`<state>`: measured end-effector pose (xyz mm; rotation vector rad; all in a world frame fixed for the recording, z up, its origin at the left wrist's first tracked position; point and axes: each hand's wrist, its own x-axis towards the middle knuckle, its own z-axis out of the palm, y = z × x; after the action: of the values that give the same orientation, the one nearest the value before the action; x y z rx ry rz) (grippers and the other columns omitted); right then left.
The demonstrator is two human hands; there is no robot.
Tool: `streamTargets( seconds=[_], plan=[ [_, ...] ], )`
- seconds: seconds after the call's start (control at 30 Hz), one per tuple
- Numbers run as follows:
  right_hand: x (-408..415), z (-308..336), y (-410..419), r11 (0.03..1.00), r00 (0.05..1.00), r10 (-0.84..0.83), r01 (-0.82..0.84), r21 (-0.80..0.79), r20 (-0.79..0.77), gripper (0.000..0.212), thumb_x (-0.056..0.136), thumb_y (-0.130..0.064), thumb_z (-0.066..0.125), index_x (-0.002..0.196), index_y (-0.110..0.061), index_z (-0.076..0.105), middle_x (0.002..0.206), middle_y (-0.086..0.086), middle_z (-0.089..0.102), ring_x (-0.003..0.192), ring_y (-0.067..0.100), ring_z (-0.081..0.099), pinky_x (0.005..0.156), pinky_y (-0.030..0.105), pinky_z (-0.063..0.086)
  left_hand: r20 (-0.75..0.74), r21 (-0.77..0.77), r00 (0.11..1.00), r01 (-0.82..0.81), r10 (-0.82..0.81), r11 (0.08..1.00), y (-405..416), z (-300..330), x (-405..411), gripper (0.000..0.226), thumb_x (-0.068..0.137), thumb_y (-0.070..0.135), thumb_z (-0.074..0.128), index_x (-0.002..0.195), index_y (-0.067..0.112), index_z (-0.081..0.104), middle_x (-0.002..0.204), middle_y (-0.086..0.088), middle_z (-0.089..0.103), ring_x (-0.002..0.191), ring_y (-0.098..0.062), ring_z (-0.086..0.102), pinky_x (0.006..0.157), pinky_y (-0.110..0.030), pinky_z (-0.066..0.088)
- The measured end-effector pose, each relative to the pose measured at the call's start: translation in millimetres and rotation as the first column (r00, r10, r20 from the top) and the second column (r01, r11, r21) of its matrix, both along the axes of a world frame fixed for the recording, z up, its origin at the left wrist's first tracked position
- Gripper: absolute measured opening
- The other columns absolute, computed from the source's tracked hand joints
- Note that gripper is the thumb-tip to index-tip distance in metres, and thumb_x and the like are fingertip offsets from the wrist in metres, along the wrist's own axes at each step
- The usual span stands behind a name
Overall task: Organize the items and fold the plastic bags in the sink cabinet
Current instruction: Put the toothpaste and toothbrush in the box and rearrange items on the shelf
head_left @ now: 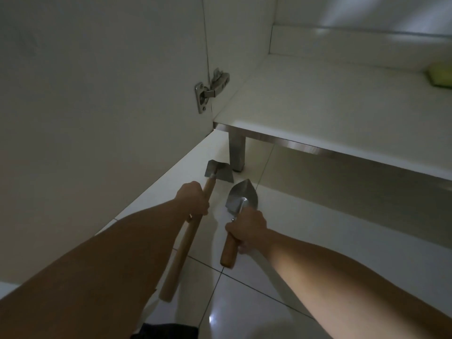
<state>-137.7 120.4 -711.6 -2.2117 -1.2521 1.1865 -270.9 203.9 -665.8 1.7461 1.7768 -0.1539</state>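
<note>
My left hand (193,199) grips the long wooden handle of a small garden hoe (219,171), whose metal blade rests near the cabinet's steel leg. My right hand (247,228) grips a garden trowel (241,195) by its short wooden handle, its pointed metal blade aimed toward the cabinet. Both tools are held low over the tiled floor, in front of the open sink cabinet. The cabinet's white bottom shelf (318,106) lies above and to the right of them.
The open cabinet door (97,94) stands at the left with a metal hinge (210,91). A steel leg (236,152) holds the cabinet above the glossy tiled floor (244,302). A yellow-green sponge (440,78) sits at the shelf's far right.
</note>
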Motion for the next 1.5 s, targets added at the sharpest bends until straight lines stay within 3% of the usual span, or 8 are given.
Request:
streamTargets(
  seconds=[0.07, 0.2, 0.43, 0.63, 0.83, 0.97, 1.1, 1.5],
  plan=[
    [3.3, 7.5, 0.4, 0.999, 0.999, 0.046, -0.046, 0.008, 0.014, 0.032, 0.084, -0.019, 0.068, 0.108, -0.010, 0.050, 0.076, -0.001, 0.052, 0.059, 0.010, 0.051, 0.036, 0.016, 0.042, 0.027, -0.094, 1.000, -0.003, 0.005, 0.996, -3.2, 6.2, 1.3, 0.028, 0.077, 0.005, 0.078, 0.090, 0.000, 0.054, 0.089, -0.019, 0.068, 0.073, -0.031, 0.071, 0.062, -0.042, 0.061],
    [14.4, 30.5, -3.7, 0.993, 0.992, 0.121, -0.121, 0.007, 0.024, 0.020, 0.082, -0.022, 0.070, 0.085, -0.013, 0.051, 0.078, 0.002, 0.060, 0.070, 0.019, 0.066, 0.068, 0.033, 0.059, 0.100, -0.248, 0.993, -0.030, 0.056, 0.968, -8.0, 26.0, 6.2, 0.034, 0.078, -0.005, 0.072, 0.106, -0.008, 0.053, 0.103, -0.029, 0.067, 0.088, -0.040, 0.070, 0.074, -0.054, 0.057],
    [38.7, 91.3, -31.9, 0.991, 0.990, 0.135, -0.135, -0.006, -0.032, 0.022, 0.080, -0.010, 0.070, 0.095, -0.009, 0.053, 0.091, 0.016, 0.067, 0.066, 0.034, 0.073, 0.059, 0.045, 0.062, 0.068, -0.451, 0.996, 0.075, -0.049, 0.889, -20.9, 80.0, 21.3, 0.037, 0.089, 0.001, 0.062, 0.122, -0.011, 0.050, 0.121, -0.029, 0.060, 0.112, -0.040, 0.061, 0.098, -0.045, 0.050],
    [60.8, 131.3, -63.2, 0.982, 0.982, 0.186, -0.185, 0.042, -0.018, 0.019, 0.081, -0.010, 0.073, 0.090, -0.012, 0.057, 0.087, 0.013, 0.068, 0.068, 0.030, 0.073, 0.061, 0.044, 0.062, 0.111, -0.522, 0.988, 0.150, -0.107, 0.840, -28.3, 133.7, 19.8, 0.011, 0.083, -0.006, 0.065, 0.093, -0.006, 0.063, 0.082, -0.023, 0.071, 0.070, -0.030, 0.072, 0.067, -0.038, 0.061],
    [81.0, 164.2, -79.9, 0.960, 0.964, 0.266, -0.266, 0.089, 0.010, 0.014, 0.081, -0.019, 0.070, 0.080, -0.013, 0.057, 0.080, 0.006, 0.067, 0.070, 0.023, 0.071, 0.063, 0.033, 0.061, 0.177, -0.572, 0.960, 0.278, -0.215, 0.772, -37.3, 177.9, 16.6, 0.009, 0.079, -0.003, 0.069, 0.083, 0.000, 0.062, 0.079, -0.016, 0.069, 0.074, -0.028, 0.070, 0.069, -0.037, 0.060],
    [94.0, 194.9, -88.4, 0.952, 0.960, 0.279, -0.274, 0.140, -0.019, 0.018, 0.084, -0.015, 0.067, 0.078, -0.012, 0.050, 0.078, 0.007, 0.062, 0.071, 0.023, 0.066, 0.059, 0.030, 0.057, 0.196, -0.528, 0.945, 0.326, -0.260, 0.784, -43.0, 202.4, 18.6, 0.012, 0.070, 0.000, 0.071, 0.078, 0.001, 0.062, 0.075, -0.015, 0.068, 0.068, -0.024, 0.070, 0.063, -0.032, 0.060],
    [118.0, 221.6, -88.3, 0.952, 0.989, 0.143, -0.144, 0.271, 0.022, 0.020, 0.072, -0.015, 0.077, 0.082, -0.005, 0.062, 0.079, 0.011, 0.070, 0.064, 0.024, 0.073, 0.059, 0.038, 0.062, 0.233, -0.423, 0.937, 0.340, -0.261, 0.840, -42.8, 227.8, 34.6, 0.014, 0.068, 0.001, 0.070, 0.079, 0.001, 0.062, 0.074, -0.015, 0.069, 0.067, -0.024, 0.069, 0.060, -0.032, 0.059],
    [239.8, 249.0, -62.6, 0.919, 0.985, -0.166, 0.138, 0.369, 0.047, 0.030, 0.074, -0.019, 0.079, 0.095, -0.006, 0.062, 0.086, 0.014, 0.072, 0.068, 0.025, 0.074, 0.063, 0.038, 0.062, 0.407, 0.066, 0.889, 0.202, -0.211, 0.977, -35.3, 228.1, 191.6, 0.017, 0.083, 0.005, 0.069, 0.098, -0.002, 0.064, 0.087, -0.013, 0.067, 0.076, -0.023, 0.066, 0.065, -0.034, 0.057]
  ],
)
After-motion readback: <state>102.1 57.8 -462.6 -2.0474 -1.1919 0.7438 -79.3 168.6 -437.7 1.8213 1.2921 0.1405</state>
